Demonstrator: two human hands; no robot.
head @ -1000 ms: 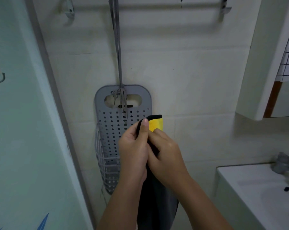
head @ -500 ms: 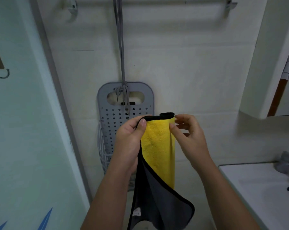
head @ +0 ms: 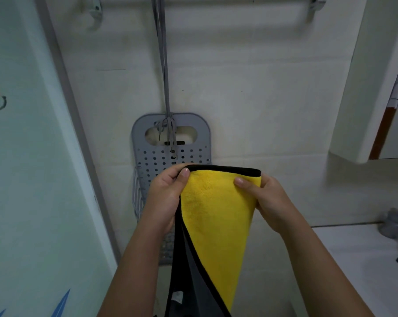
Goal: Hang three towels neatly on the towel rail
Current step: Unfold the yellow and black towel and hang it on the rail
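Towel hangs well below the towel rail, its top edge level between left hand and right hand, both pinching corners.

2 bare forearms rise from the lower edge of the view, each ending in a bare hand. The left hand and the right hand carry no gloves, rings or bands that can be seen. Below each hand the wrist and forearm are uncovered, with no sleeve or cuff in sight down to the frame edge. The 2 visible thumbnails, at the upper inner side of each hand, are short, plain and unpainted.
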